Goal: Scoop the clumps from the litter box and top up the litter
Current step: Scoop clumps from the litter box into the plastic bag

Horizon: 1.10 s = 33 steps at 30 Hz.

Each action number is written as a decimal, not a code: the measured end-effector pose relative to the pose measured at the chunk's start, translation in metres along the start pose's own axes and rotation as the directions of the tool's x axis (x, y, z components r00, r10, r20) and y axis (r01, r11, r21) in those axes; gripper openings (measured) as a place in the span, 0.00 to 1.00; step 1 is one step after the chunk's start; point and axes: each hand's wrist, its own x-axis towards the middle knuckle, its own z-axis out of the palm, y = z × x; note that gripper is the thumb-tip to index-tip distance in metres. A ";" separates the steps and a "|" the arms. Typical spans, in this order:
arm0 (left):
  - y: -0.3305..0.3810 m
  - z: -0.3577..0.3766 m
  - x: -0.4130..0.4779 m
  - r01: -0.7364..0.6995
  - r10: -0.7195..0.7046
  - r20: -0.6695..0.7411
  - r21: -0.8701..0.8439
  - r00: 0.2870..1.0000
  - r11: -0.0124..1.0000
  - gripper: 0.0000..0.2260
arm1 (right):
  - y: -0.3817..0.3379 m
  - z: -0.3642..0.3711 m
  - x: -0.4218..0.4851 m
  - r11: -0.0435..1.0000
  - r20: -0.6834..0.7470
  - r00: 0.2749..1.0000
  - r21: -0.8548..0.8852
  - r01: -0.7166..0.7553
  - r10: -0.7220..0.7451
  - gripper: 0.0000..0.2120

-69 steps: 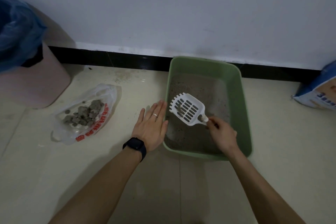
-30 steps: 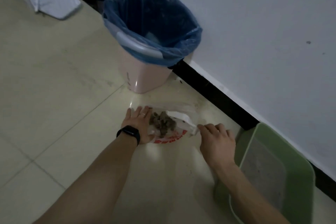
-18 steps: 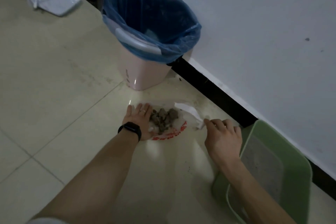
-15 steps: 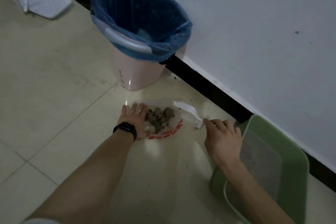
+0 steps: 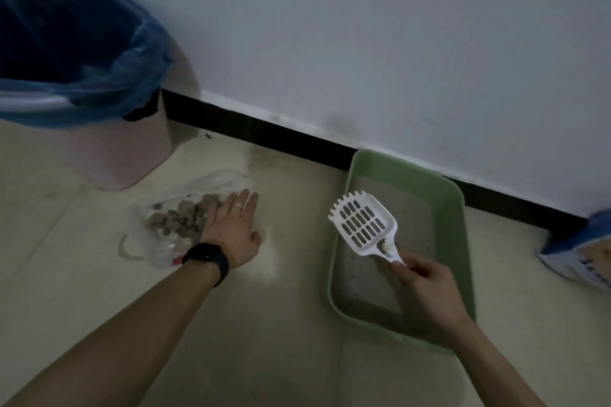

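Two bare hands reach over a tiled floor point(image 5: 297, 357). A pink bin point(image 5: 109, 155) with a blue liner point(image 5: 99, 76) stands at the left. A green litter box point(image 5: 458, 208) lies at the right, with grey litter point(image 5: 413, 208) inside. At the right edge, a blue-and-white litter bag point(image 5: 578, 258) carries blurred print, possibly a "3". A clear plastic bag point(image 5: 215, 182) with unreadable red print holds grey clumps point(image 5: 185, 221). The left hand point(image 5: 234, 231) lies flat on it, fingers straight. The right hand point(image 5: 426, 281) pinches the handle of a white slotted scoop point(image 5: 362, 225) above the box.

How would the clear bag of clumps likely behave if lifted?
Probably floppy: the plastic bag lies crumpled and flat on the floor. Likely to sag, since the clumps pile together inside. May slide easily: the left hand rests on it.
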 end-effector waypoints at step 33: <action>-0.136 -0.014 -0.039 0.131 -0.194 -0.177 -0.314 0.965 0.940 0.33 | -0.120 0.198 0.011 0.083 0.387 0.624 -0.804 0.589 -0.679 0.28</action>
